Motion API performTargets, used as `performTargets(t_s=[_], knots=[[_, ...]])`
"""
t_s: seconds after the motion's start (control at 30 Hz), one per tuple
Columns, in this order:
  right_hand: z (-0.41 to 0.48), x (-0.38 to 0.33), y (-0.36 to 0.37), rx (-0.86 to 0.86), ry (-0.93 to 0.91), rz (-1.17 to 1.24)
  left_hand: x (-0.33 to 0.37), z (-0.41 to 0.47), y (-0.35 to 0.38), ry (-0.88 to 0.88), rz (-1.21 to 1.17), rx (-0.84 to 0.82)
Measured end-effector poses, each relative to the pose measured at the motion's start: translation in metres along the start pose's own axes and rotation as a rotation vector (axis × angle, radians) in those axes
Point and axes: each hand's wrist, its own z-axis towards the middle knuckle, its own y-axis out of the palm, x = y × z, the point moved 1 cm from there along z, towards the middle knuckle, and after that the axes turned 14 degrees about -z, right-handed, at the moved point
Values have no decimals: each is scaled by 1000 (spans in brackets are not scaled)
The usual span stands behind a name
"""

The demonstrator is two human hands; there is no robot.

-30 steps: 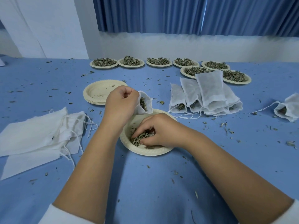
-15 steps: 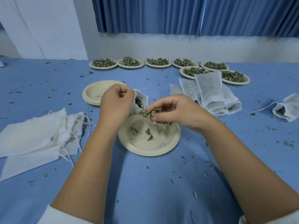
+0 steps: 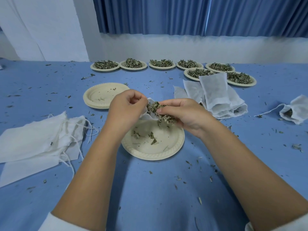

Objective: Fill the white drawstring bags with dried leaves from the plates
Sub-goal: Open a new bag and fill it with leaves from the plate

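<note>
Single head-worn view, looking forward and down, close over blue table [image 3: 150, 189]

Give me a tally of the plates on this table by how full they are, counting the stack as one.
Plates heaped with leaves: 7
Nearly emptied plate: 1
Stack of empty plates: 1
Total: 9
</note>
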Motion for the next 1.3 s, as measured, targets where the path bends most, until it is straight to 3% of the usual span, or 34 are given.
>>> performTargets(t_s=[0.17, 0.37, 0.47, 0.63, 0.7, 1.1, 1.3], knots=[[0, 4, 4, 118, 21, -247, 0, -3, 5, -44, 35, -101], [1, 6, 11, 229, 67, -344, -1, -9, 14, -70, 80, -214], [3, 6, 9, 249, 89, -288, -2, -7, 13, -63, 92, -195], [4, 2, 2, 101, 117, 65, -3, -5, 10, -62, 86, -143], [4, 1, 1, 88, 109, 99, -3, -4, 10, -61, 77, -119], [4, 11, 19, 420, -80, -323, -1, -7, 13, -60, 83, -149], [0, 7, 26, 327, -151, -354, -3, -5, 11, -62, 78, -125]])
